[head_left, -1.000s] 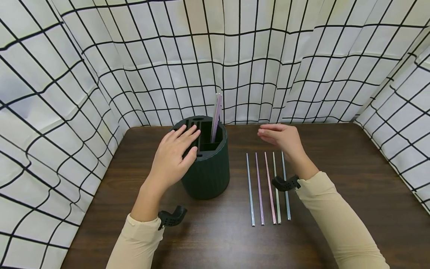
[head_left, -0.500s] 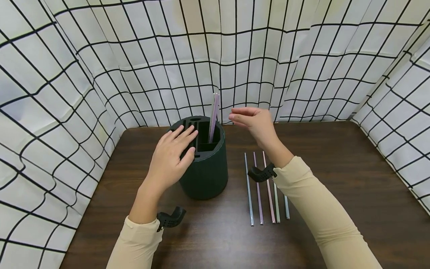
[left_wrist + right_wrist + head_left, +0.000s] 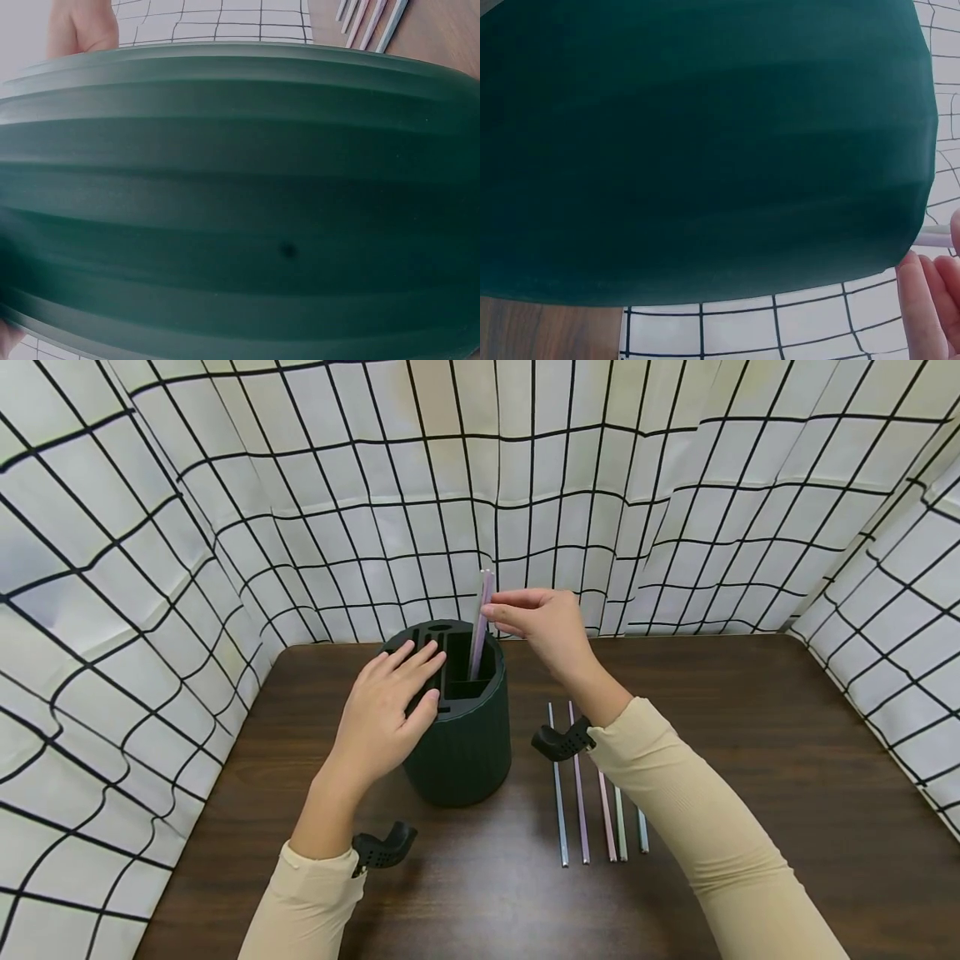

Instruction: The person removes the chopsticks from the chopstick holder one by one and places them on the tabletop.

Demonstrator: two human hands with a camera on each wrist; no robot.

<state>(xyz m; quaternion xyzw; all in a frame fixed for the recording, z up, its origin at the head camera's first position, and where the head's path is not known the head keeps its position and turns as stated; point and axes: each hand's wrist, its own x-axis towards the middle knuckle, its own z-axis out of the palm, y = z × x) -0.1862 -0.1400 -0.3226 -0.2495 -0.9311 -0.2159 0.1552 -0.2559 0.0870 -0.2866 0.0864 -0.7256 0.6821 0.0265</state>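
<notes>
- White, black-gridded cloth (image 3: 555, 477) is hanging behind and to the sides.
- Brown wooden surface (image 3: 750, 718) is spreading below it.
- Dark green round container (image 3: 459, 756) is standing upright there, its top showing narrow slots and a larger compartment.
- Left hand (image 3: 386, 710) is resting over the slots, fingers extended; right hand (image 3: 546, 625) is pinching a purple stick (image 3: 477, 647).
- That stick is leaning inside the larger compartment beside a paler stick (image 3: 936, 229).
- Five loose sticks (image 3: 607, 818) are lying side by side, right of the container.
</notes>
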